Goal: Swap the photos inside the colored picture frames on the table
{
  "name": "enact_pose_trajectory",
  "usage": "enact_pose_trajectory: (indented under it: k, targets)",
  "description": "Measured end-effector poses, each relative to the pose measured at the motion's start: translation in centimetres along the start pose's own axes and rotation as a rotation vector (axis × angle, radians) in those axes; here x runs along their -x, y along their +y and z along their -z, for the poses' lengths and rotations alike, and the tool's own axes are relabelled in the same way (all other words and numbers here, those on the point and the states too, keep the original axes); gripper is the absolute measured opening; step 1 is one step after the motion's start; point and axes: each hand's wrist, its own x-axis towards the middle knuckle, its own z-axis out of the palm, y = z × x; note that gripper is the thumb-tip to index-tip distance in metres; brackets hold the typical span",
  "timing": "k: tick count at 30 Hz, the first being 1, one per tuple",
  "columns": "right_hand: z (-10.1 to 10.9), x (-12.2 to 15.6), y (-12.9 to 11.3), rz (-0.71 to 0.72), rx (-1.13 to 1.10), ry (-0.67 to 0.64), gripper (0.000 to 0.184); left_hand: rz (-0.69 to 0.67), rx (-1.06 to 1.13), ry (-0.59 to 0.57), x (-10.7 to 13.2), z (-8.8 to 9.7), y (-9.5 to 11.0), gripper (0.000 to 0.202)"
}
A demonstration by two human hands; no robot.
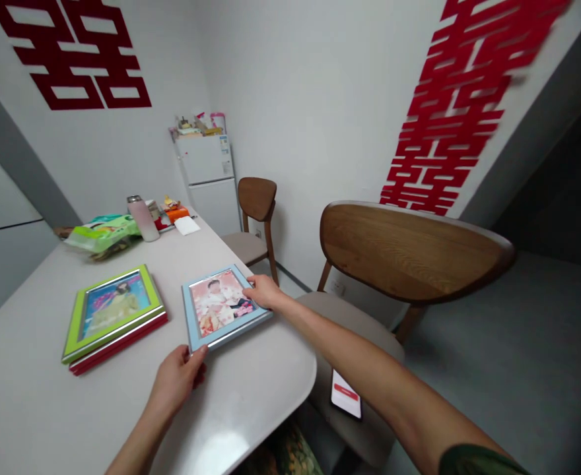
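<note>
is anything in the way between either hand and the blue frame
Nothing visible is. The right hand is on the blue frame's right edge, the left hand at its near corner. The green frame lies apart, to the left.

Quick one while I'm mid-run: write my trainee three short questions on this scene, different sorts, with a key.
1. Which thing do the left hand and the right hand both touch?
A. pink bottle
B. blue-framed picture
C. white fridge

2. True or false: the green-framed picture lies on top of something red.

3. Fill in the missing word: the phone with a lit screen lies on the seat of a ____.

Key: 1. B; 2. true; 3. chair
</note>
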Motion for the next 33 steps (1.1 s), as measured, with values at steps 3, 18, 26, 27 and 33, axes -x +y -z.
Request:
enact_pose_trajectory:
  k: [3,18,26,27,33]
  targets:
    - [-0.8,-0.9,-0.1,0.029,0.113,-0.012,0.025,0.028,-0.086,0.049,-1.2,-0.2,-0.7,0.031]
    - [-6.6,0.2,-8.0,0.493,0.355,0.02,0.035,-0.012,0.15,0.33,-0.2,4.1,-4.2,0.02]
    - [-14.2,1.0,-16.8,0.759,0.347,-0.081,0.029,0.094,0.661,0.454,0.8,7.8,-6.2,0.031]
    - [-14.4,1.4,-17.2,0.773,0.351,-0.089,0.025,0.094,0.719,0.456,1.0,7.9,-6.2,0.029]
    - [-13.0,6.7,-16.5,0.875,0.324,-0.168,0.02,-0.053,1.005,0.554,2.7,8.3,-5.6,0.021]
